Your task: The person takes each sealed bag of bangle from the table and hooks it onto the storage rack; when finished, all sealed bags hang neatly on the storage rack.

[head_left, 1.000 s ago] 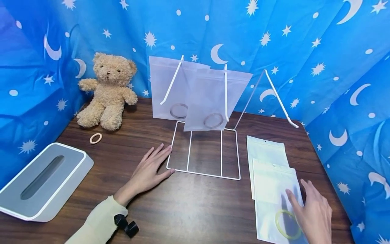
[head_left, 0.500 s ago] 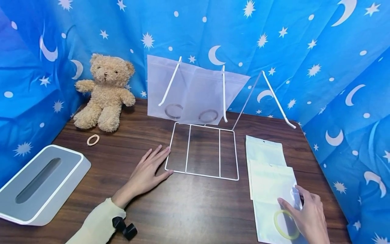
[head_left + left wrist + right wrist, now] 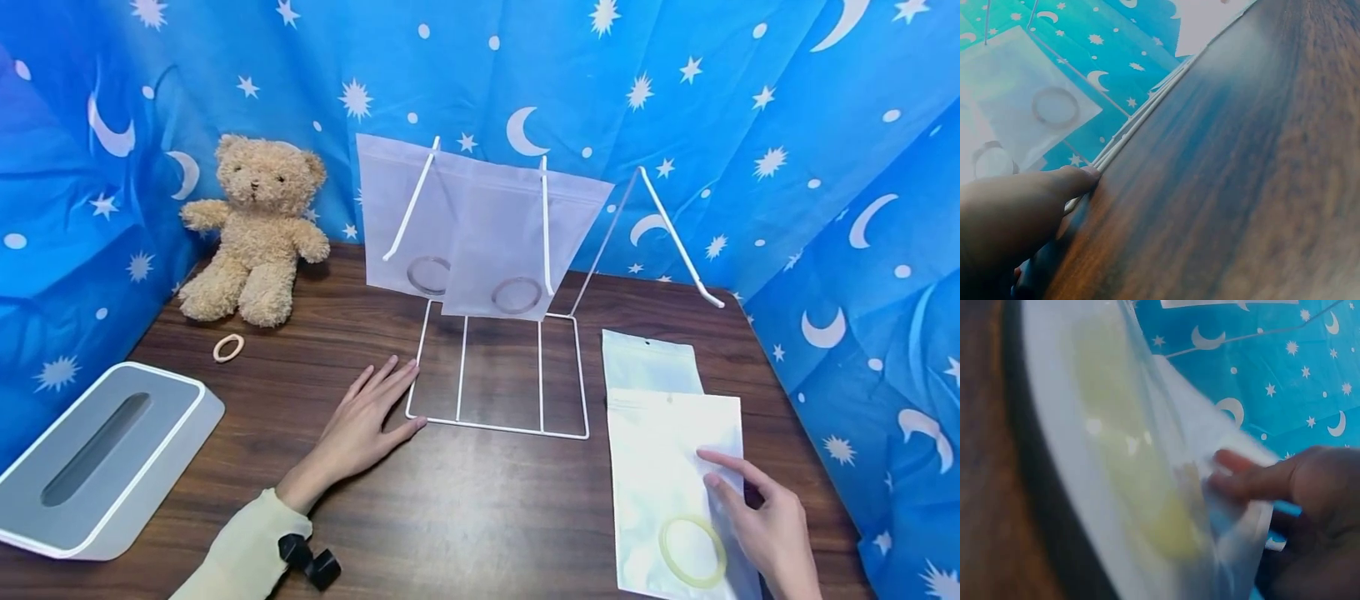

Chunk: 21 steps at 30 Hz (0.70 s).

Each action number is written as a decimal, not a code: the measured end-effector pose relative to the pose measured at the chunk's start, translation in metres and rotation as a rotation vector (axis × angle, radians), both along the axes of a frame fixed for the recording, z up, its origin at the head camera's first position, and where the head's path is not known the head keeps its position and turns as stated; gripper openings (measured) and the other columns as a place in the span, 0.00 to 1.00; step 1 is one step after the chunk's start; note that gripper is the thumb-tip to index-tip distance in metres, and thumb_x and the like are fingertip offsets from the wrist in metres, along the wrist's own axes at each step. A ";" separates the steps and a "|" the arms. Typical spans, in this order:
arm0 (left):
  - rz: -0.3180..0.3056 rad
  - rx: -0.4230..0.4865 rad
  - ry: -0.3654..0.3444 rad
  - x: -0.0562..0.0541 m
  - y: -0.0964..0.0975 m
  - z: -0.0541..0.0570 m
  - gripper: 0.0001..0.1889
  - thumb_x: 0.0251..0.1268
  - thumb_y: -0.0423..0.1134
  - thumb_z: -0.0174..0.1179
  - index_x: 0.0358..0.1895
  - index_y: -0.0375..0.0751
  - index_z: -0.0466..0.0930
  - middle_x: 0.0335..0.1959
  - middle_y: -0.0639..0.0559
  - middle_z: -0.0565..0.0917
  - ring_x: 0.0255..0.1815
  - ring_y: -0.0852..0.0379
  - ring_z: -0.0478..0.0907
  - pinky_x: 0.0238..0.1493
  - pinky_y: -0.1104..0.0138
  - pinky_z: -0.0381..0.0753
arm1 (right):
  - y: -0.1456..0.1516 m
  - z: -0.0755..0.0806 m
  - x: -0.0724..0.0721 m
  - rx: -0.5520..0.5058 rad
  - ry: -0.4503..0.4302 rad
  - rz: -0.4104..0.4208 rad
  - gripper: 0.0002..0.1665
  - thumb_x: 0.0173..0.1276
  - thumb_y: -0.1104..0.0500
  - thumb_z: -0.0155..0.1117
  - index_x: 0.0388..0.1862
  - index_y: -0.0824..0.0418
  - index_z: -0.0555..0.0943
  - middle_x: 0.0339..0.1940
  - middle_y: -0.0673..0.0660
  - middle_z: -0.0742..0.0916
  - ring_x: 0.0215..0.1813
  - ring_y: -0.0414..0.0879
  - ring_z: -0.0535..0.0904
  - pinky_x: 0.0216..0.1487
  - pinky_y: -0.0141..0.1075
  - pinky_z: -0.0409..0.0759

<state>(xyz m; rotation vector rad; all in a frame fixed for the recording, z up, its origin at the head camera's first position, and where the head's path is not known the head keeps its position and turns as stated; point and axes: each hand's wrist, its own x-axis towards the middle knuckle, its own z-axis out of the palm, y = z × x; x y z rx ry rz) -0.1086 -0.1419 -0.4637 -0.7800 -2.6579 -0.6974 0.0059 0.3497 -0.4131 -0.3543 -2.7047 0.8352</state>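
My left hand [image 3: 367,425] lies flat on the table, its fingers spread at the left side of a white wire display rack [image 3: 498,428] and its thumb at the front corner of the base. My right hand [image 3: 768,517] touches the top of a white zip-lock bag [image 3: 652,467] with thumb and index fingertips, which stand a little apart. Inside that bag shows a yellow-green ring [image 3: 666,550]. Another white bag [image 3: 648,360] sticks out from beneath it. Two translucent bags, a left one [image 3: 397,200] and a right one [image 3: 498,233], hang from the rack's hooks, each with a dark ring inside.
A third hook arm [image 3: 678,237] bears no bag. To the left stand a teddy bear [image 3: 258,225], a small wooden ring [image 3: 217,351] on the table and a grey-and-white tissue box [image 3: 165,450]. A blue star-and-moon curtain [image 3: 810,125] encloses the table [image 3: 495,517].
My right hand has moved left, from the zip-lock bag's right edge onto its top. That bag has shifted left and lies straighter and wider. The right hanging bag swings. My left hand stays put.
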 end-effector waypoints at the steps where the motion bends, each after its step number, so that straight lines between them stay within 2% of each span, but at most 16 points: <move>1: 0.000 0.001 0.002 0.000 0.000 0.000 0.40 0.65 0.60 0.60 0.74 0.41 0.64 0.73 0.48 0.66 0.75 0.46 0.55 0.74 0.48 0.47 | -0.001 0.002 0.001 -0.023 0.018 0.003 0.16 0.68 0.53 0.68 0.54 0.50 0.86 0.40 0.48 0.87 0.31 0.35 0.69 0.29 0.28 0.65; 4: 0.000 0.003 0.005 0.001 0.000 0.000 0.39 0.65 0.60 0.60 0.73 0.40 0.64 0.72 0.48 0.66 0.75 0.46 0.55 0.74 0.48 0.47 | -0.008 0.011 0.005 -0.110 0.058 -0.009 0.18 0.68 0.55 0.68 0.56 0.50 0.85 0.41 0.43 0.86 0.35 0.37 0.71 0.29 0.25 0.66; 5: 0.002 0.004 0.005 0.001 0.000 0.000 0.39 0.65 0.60 0.60 0.73 0.40 0.64 0.72 0.48 0.66 0.75 0.45 0.55 0.74 0.48 0.47 | -0.012 0.016 0.006 -0.157 0.063 -0.013 0.19 0.68 0.56 0.68 0.58 0.51 0.84 0.43 0.44 0.87 0.37 0.37 0.73 0.30 0.24 0.67; 6: 0.002 0.005 0.003 0.001 0.000 0.000 0.39 0.65 0.59 0.60 0.73 0.40 0.64 0.72 0.48 0.67 0.75 0.45 0.56 0.74 0.48 0.48 | -0.016 0.022 0.007 -0.210 0.067 -0.022 0.20 0.67 0.55 0.68 0.59 0.52 0.83 0.50 0.44 0.86 0.42 0.38 0.73 0.34 0.24 0.67; 8: 0.005 0.005 0.003 0.002 -0.001 -0.001 0.39 0.65 0.59 0.61 0.73 0.40 0.65 0.72 0.48 0.67 0.75 0.45 0.56 0.73 0.48 0.48 | -0.025 0.034 0.010 -0.316 0.096 -0.039 0.22 0.65 0.58 0.70 0.59 0.55 0.83 0.52 0.48 0.86 0.48 0.40 0.75 0.38 0.23 0.69; 10: 0.004 0.009 0.006 0.002 -0.001 -0.001 0.39 0.65 0.59 0.61 0.73 0.40 0.65 0.72 0.48 0.67 0.75 0.45 0.56 0.73 0.48 0.48 | -0.033 0.048 0.012 -0.367 0.162 -0.028 0.23 0.63 0.63 0.71 0.58 0.60 0.83 0.51 0.51 0.86 0.39 0.39 0.77 0.33 0.23 0.70; 13: -0.004 0.014 0.010 0.003 -0.002 -0.002 0.40 0.64 0.59 0.61 0.73 0.40 0.64 0.72 0.47 0.67 0.75 0.45 0.56 0.74 0.48 0.46 | -0.044 0.068 0.013 -0.381 0.322 0.036 0.21 0.57 0.74 0.72 0.52 0.69 0.83 0.44 0.53 0.87 0.19 0.41 0.67 0.18 0.31 0.63; 15: -0.007 0.018 0.015 0.003 -0.002 -0.003 0.40 0.64 0.59 0.62 0.73 0.40 0.65 0.72 0.47 0.67 0.75 0.44 0.56 0.74 0.47 0.47 | -0.048 0.078 0.011 -0.438 0.478 0.152 0.20 0.54 0.80 0.69 0.48 0.76 0.82 0.40 0.56 0.87 0.12 0.40 0.57 0.12 0.34 0.55; 20: -0.005 0.016 0.022 0.004 -0.001 -0.004 0.39 0.64 0.58 0.62 0.73 0.40 0.65 0.72 0.48 0.68 0.74 0.45 0.57 0.73 0.47 0.49 | -0.065 0.098 0.001 -0.803 0.811 0.481 0.19 0.50 0.89 0.62 0.44 0.90 0.75 0.38 0.68 0.86 0.11 0.40 0.70 0.11 0.27 0.63; 21: -0.006 0.015 0.022 0.004 -0.001 -0.004 0.39 0.64 0.58 0.62 0.73 0.41 0.65 0.72 0.48 0.68 0.74 0.45 0.57 0.73 0.47 0.49 | -0.070 0.102 -0.002 -0.844 0.853 0.502 0.19 0.49 0.89 0.62 0.44 0.91 0.74 0.37 0.69 0.86 0.13 0.43 0.75 0.14 0.26 0.69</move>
